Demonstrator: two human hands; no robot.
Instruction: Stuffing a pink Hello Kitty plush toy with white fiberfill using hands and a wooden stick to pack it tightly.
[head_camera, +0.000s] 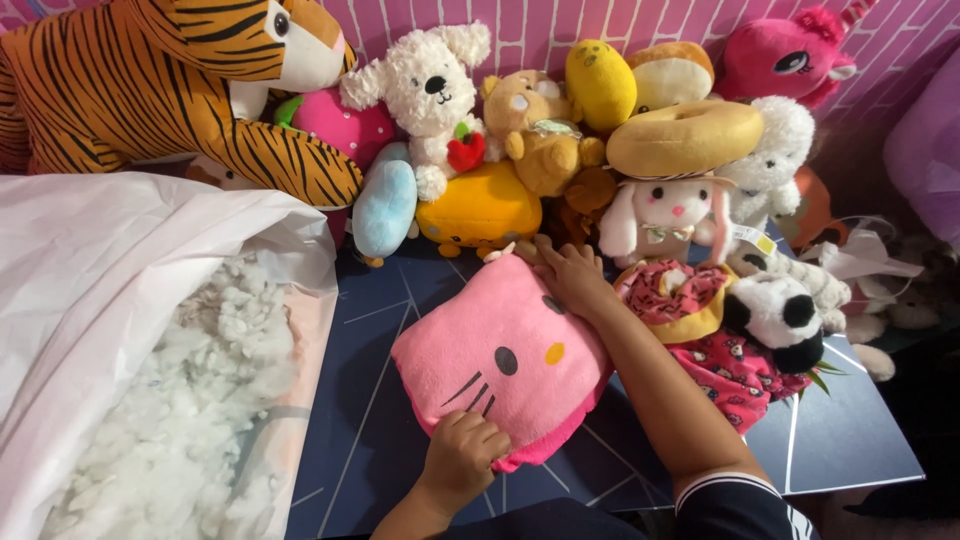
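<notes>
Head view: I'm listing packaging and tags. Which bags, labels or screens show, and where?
Plastic bag: left, large, white, open, full of white stuffing.
Hang tag: beside white bunny plush, small, white and yellow.
Clear wrapper: right edge, crumpled.
No screens or signs.

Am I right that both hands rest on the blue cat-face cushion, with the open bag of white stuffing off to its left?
Not quite: the cat-face cushion is pink, not blue, as the head view shows. The rest holds: the left hand presses its near edge, the right hand lies on its far corner, and the open bag of white stuffing sits to its left.
</notes>
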